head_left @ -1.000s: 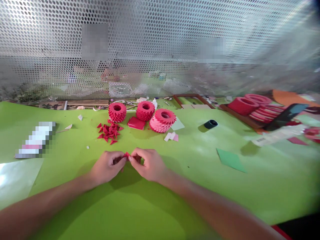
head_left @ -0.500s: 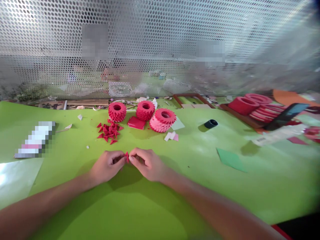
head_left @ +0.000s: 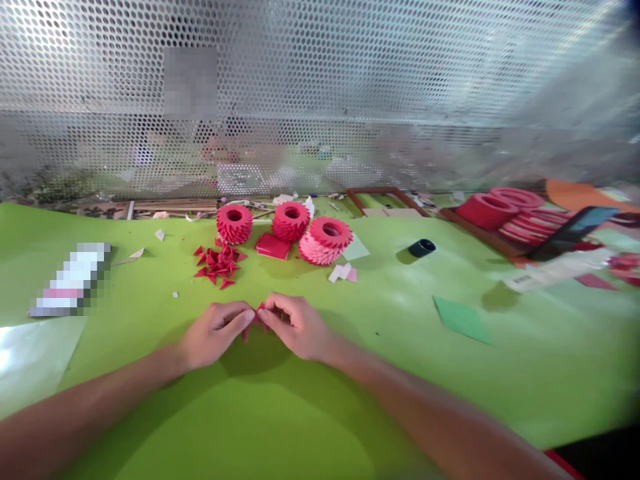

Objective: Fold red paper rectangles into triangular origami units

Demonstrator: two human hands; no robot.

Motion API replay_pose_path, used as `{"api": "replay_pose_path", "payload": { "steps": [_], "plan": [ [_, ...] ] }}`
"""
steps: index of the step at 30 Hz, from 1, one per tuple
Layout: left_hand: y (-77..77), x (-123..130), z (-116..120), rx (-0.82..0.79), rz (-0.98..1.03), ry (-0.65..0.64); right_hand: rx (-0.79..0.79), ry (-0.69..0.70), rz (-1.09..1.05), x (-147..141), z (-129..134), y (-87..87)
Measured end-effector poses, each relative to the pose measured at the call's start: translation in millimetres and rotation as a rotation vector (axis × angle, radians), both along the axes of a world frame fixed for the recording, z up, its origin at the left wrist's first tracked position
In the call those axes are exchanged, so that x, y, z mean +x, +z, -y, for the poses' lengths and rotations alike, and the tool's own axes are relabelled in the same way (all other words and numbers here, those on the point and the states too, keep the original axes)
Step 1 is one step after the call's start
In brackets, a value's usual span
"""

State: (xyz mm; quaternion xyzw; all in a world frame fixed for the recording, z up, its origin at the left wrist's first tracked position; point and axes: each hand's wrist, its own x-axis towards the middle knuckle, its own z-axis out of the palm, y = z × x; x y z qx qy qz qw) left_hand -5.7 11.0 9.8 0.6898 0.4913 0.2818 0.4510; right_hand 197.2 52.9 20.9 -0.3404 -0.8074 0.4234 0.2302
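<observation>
A small red folded paper piece [head_left: 259,311] is pinched between my two hands above the green tabletop. My left hand [head_left: 215,332] grips its left side with thumb and fingertips. On the right side, my right hand [head_left: 296,325] closes thumb and forefinger on it, and fingertips hide part of the paper. Just beyond my hands lies a pile of red folded paper triangles [head_left: 219,263]. A stack of flat red paper rectangles [head_left: 273,245] rests to the right of that pile.
Spiky paper rings stand behind: a red one [head_left: 235,225], another red one [head_left: 291,221] and a pink-and-red one [head_left: 326,241]. To the right are a dark cylinder [head_left: 423,248], a green paper sheet [head_left: 463,320] and a tray [head_left: 480,233] with red rolls. A pixelated device [head_left: 73,280] lies left.
The red paper piece has turned from a thin, upright edge to show a pointed face. My fingers have shifted their pinch on it, while the arms stay nearly in place.
</observation>
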Motion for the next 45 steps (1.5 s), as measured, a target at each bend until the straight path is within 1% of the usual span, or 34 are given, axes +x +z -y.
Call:
{"api": "replay_pose_path", "payload": {
  "steps": [4, 9, 14, 19, 24, 28, 31, 38, 42, 45],
  "plan": [
    [2.1, 1.4, 1.0, 0.06, -0.037, 0.009, -0.008, 0.003, 0.035, -0.3, -1.4, -1.9],
    [3.7, 1.7, 1.9, 0.054, -0.082, -0.008, 0.04, -0.035, 0.008, -1.5, -0.4, -2.8],
    [4.0, 0.6, 2.0, 0.02, -0.089, -0.068, 0.085, 0.003, 0.03, -0.5, 2.0, -0.2],
    [3.6, 3.4, 1.5, 0.032, -0.095, -0.08, 0.098, 0.043, 0.044, 0.8, 1.4, 0.8],
    [1.6, 3.1, 1.8, 0.105, -0.071, -0.049, 0.106, 0.071, 0.098, 0.9, 0.5, 3.4],
    [1.2, 0.3, 2.6, 0.134, -0.029, -0.013, 0.178, 0.09, 0.154, 0.8, 0.3, 3.2],
    [1.4, 0.3, 2.7, 0.14, -0.033, 0.015, 0.219, 0.09, 0.149, 1.4, 0.4, 1.5],
    [0.2, 2.7, 1.0, 0.144, -0.094, 0.046, 0.195, 0.002, 0.125, 2.5, -0.5, 0.3],
    [-0.3, 1.3, 1.3, 0.169, -0.081, 0.048, 0.174, -0.003, 0.138, 1.5, -0.3, 0.1],
    [-0.4, 0.2, 1.7, 0.172, -0.062, 0.049, 0.163, 0.028, 0.122, 0.8, 0.5, 0.6]
  ]
}}
